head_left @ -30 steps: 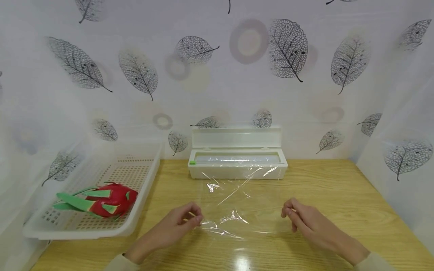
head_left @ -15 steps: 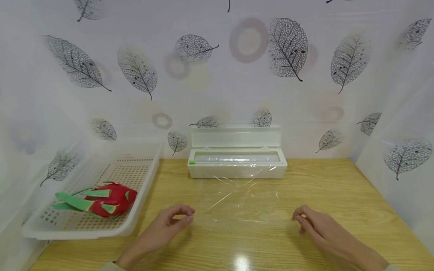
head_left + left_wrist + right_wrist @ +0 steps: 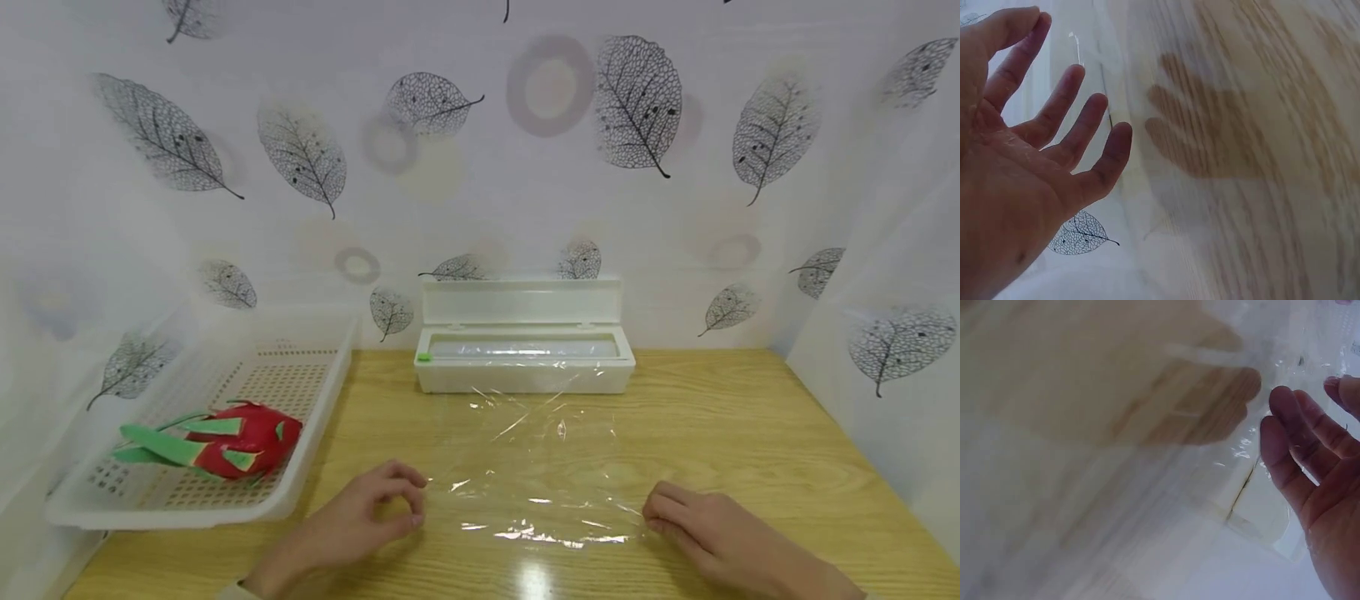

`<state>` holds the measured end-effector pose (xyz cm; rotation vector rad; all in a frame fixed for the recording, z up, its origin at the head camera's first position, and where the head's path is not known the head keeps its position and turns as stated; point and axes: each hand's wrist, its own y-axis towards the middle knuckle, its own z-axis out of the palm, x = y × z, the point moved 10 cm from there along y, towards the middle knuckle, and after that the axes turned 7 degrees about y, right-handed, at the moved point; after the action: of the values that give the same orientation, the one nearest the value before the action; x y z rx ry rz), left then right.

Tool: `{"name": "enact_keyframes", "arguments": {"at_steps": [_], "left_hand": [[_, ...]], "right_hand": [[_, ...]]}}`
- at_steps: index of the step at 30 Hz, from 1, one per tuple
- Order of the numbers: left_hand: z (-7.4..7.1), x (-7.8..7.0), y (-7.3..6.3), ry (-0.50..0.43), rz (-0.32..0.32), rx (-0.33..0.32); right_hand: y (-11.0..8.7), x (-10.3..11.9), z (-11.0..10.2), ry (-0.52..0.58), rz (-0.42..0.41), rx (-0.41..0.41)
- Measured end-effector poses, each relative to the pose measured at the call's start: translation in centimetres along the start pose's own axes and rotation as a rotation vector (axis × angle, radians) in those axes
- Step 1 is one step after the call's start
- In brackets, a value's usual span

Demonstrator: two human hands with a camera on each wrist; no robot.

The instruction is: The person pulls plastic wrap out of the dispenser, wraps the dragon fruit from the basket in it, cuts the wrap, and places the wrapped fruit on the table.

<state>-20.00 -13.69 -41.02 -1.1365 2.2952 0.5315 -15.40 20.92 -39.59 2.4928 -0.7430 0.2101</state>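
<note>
A sheet of clear cling film [image 3: 525,492] stretches over the table from a white cling film dispenser [image 3: 525,381], whose lid [image 3: 522,302] stands raised. Its roll [image 3: 525,347] shows inside. At the sheet's near left corner my left hand [image 3: 360,517] pinches the film between thumb and index finger; the other fingers spread loosely in the left wrist view. Opposite, the near right corner is pinched by my right hand [image 3: 712,529], whose other fingers are slightly bent in the right wrist view. Creases and bright glints run along the film's near edge.
On the left a white plastic basket [image 3: 318,425] holds a red dragon fruit [image 3: 258,440] with green scales. A green slider [image 3: 424,357] sits at the dispenser's left end. Leaf-patterned sheeting [image 3: 480,208] surrounds the wooden table [image 3: 750,433] at the back and sides.
Both hands first spread apart, the left going left and the right going right. Since then they have come slightly nearer the table's front, and the film's near edge has shifted that way too.
</note>
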Motion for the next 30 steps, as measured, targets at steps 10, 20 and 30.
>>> {"name": "enact_keyframes", "arguments": {"at_steps": [10,20,30], "left_hand": [[1.1,0.0,-0.6,0.172,0.025,0.085],[1.5,-0.5,-0.7,0.293,-0.065,0.038],[2.0,-0.8,-0.3,0.364,-0.143,-0.018]], "right_hand": [[-0.3,-0.5,1.6,0.015,0.106,0.163],[-0.2,0.0,2.5,0.041,0.146,0.266],[0.0,-1.4,2.7,0.058,0.374,0.287]]}}
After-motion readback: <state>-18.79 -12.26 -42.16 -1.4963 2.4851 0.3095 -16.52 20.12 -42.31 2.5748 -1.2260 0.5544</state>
